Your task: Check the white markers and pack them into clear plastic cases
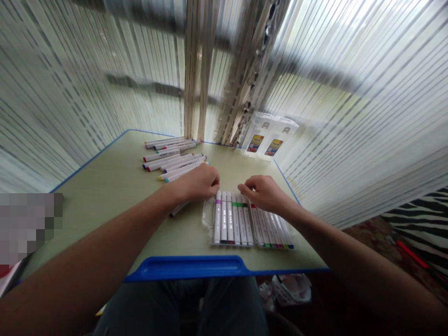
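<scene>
White double-ended markers lie side by side in a clear plastic case near the front of the desk. Colored bands show on some of them. My left hand is closed at the case's far left corner, beside the marker with a purple band. Its fingertips point down, and whatever they pinch is hidden. Over the far edge of the right-hand row, my right hand is closed too, thumb and fingers curled together. What it grips, if anything, I cannot make out.
Loose markers are spread at the back left of the desk. One marker lies partly under my left forearm. A clear case with two labels stands at the back right against the curtain. A blue tray edge borders the front.
</scene>
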`<move>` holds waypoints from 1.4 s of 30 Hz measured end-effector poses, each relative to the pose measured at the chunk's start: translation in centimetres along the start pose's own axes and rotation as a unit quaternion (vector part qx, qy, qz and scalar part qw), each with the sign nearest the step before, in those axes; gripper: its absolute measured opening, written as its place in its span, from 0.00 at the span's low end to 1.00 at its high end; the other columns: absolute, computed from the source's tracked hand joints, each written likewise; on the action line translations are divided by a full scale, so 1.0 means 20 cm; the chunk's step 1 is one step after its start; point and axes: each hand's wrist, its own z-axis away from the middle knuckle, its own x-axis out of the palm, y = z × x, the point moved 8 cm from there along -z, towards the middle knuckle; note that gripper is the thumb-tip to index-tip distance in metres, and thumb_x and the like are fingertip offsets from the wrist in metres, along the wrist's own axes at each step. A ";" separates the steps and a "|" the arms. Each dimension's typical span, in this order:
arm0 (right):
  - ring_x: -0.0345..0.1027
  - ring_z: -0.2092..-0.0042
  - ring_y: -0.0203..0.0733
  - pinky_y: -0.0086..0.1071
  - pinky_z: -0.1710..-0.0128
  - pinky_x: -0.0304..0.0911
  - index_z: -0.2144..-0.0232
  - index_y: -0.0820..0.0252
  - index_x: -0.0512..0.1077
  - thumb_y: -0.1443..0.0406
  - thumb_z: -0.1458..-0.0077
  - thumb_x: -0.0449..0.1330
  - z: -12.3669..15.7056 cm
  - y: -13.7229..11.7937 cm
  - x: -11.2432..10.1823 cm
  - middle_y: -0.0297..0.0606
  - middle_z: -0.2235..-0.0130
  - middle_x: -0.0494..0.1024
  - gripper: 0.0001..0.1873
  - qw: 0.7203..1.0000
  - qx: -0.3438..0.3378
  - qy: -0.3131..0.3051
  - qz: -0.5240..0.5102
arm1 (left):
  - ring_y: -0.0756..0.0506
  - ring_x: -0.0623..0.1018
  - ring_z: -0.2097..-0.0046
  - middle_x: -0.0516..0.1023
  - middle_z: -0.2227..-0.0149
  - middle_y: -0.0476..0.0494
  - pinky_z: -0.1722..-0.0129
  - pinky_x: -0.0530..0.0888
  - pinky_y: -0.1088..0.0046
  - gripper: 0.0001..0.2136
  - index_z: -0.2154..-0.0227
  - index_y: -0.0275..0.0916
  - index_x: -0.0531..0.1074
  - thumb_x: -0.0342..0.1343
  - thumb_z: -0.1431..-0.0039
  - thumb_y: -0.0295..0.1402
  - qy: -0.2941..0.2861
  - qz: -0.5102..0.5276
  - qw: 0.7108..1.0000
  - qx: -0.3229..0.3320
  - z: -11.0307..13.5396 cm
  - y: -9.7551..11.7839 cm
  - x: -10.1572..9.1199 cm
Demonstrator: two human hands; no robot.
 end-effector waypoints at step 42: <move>0.68 0.72 0.39 0.33 0.69 0.56 0.74 0.61 0.81 0.60 0.38 0.54 0.10 0.15 -0.05 0.42 0.71 0.80 0.20 0.998 0.024 0.002 -0.061 | 0.47 0.72 0.76 0.78 0.77 0.38 0.73 0.62 0.71 0.13 0.76 0.32 0.80 0.51 0.44 0.28 -0.005 -0.018 1.000 -0.011 0.03 0.01 -0.01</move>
